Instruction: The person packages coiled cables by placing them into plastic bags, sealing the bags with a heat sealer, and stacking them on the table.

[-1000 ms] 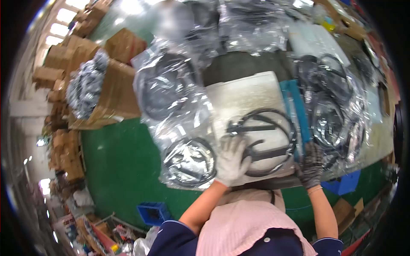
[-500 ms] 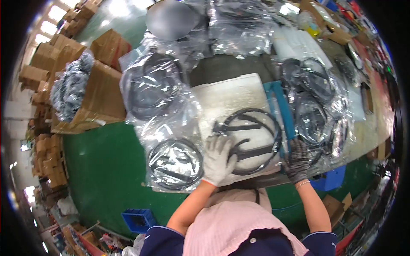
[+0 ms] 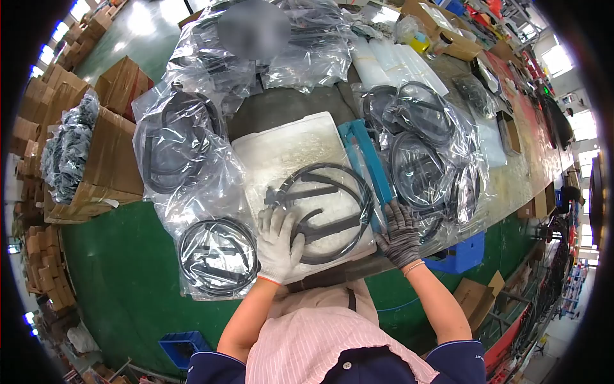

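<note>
My left hand (image 3: 279, 244), in a white glove, lies with fingers spread at the left edge of a coiled black hose (image 3: 369, 203) with black strips inside it. The coil rests on a white board (image 3: 288, 144). My right hand (image 3: 401, 234), in a dark striped glove, has its fingers apart near the lower end of a teal bar (image 3: 369, 160), right of the board. Left of my left hand, a clear bag (image 3: 218, 256) holds another black coil. More bagged coils (image 3: 419, 168) lie beyond my right hand.
Bagged parts (image 3: 307, 48) cover the table's far side. An open carton (image 3: 115, 157) with grey wrapped items stands at the left. Blue crates (image 3: 182, 349) (image 3: 465, 255) are on the green floor. A small carton (image 3: 441, 29) sits at the back right.
The view has swung to the right, so the table and both hands appear further left. My hands keep nearly the same places beside the coil and the teal bar.
</note>
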`<state>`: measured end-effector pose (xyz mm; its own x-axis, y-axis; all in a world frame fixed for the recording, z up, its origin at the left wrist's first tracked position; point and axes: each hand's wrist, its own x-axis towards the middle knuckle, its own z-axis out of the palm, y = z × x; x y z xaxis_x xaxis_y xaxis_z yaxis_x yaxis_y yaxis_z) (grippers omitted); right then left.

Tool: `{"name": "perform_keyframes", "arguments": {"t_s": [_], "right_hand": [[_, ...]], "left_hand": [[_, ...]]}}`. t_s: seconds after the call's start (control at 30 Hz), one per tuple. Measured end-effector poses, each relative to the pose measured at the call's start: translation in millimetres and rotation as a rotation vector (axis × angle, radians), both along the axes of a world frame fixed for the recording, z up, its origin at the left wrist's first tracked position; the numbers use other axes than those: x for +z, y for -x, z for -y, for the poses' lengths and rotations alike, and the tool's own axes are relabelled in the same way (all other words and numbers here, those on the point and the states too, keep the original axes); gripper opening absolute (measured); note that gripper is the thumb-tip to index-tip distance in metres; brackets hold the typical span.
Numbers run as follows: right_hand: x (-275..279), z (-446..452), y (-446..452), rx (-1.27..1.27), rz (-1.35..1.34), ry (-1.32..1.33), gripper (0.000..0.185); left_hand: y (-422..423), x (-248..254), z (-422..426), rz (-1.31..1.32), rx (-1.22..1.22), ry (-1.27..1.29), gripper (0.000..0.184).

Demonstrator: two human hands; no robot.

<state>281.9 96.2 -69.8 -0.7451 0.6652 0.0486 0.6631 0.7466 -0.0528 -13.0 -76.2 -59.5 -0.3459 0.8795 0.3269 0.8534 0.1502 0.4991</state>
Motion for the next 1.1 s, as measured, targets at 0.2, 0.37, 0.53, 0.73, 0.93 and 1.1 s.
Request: {"name": "perform_keyframes", "arguments": {"t_s": [0.2, 0.37, 0.53, 0.73, 0.93, 1.1], "right_hand": [[5, -1, 2, 0.017, 0.002, 0.005, 0.088], [4, -3, -1, 0.001, 0.021, 0.052, 0.086], [3, -4, -2, 0.008, -0.015, 0.071, 0.082], [6, -7, -7, -0.015, -0.145, 0.116, 0.083], [2, 16, -36, -0.55, -1.55, 1.212, 0.056], [-20, 70, -102, -0.605, -1.382, 0.965, 0.05]], "left_hand": [[-6, 3, 1, -0.025, 0.036, 0.038, 0.058], [-4, 34, -28, -0.19, 0.07, 0.084, 0.065], [18, 37, -99, -0.214, 0.005, 0.286, 0.08], [25, 43, -149, -0.251, -0.003, 0.817, 0.096], [29, 74, -157, -0.009, -0.003, 0.962, 0.078], [45, 99, -68, 0.432, 0.227, 0.843, 0.065]]}}
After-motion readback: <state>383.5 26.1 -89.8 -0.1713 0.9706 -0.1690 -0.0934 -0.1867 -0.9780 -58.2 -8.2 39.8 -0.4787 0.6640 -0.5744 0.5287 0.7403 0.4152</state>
